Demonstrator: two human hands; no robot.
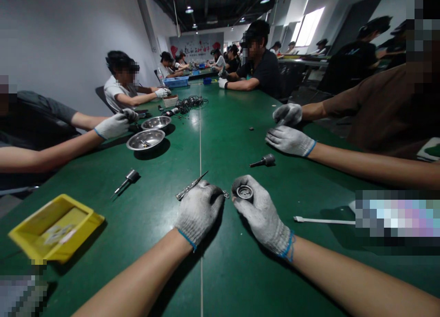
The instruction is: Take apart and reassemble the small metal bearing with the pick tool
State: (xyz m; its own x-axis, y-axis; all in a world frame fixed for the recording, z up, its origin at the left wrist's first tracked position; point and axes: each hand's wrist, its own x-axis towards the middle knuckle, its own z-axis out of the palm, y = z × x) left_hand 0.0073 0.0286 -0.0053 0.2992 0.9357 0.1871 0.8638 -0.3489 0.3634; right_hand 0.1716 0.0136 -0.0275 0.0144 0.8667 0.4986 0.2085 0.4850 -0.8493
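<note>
My left hand (199,211), in a white knit glove with a blue cuff, is closed palm down. A slim metal screwdriver (189,188) with a pointed tip slants out past its knuckles, tucked in the curled fingers. Its fingertips are beside several small metal rings (226,194) on the green table (230,271). In my right hand (263,211), gloved alike, is a round metal cup-shaped part (245,193), its open face turned up. The fingers wrap round its side, and small holes or details show inside. What lies under my left fingers is hidden.
A yellow bin (55,230) with small pale pieces stands at left. Cylindrical metal tools with thin shafts lie left (126,183) and right (263,160). Beyond are steel bowls (146,139) and tangled cables (190,104). A co-worker's gloved hands (290,139) rest at right; a white cable (325,221) lies nearer.
</note>
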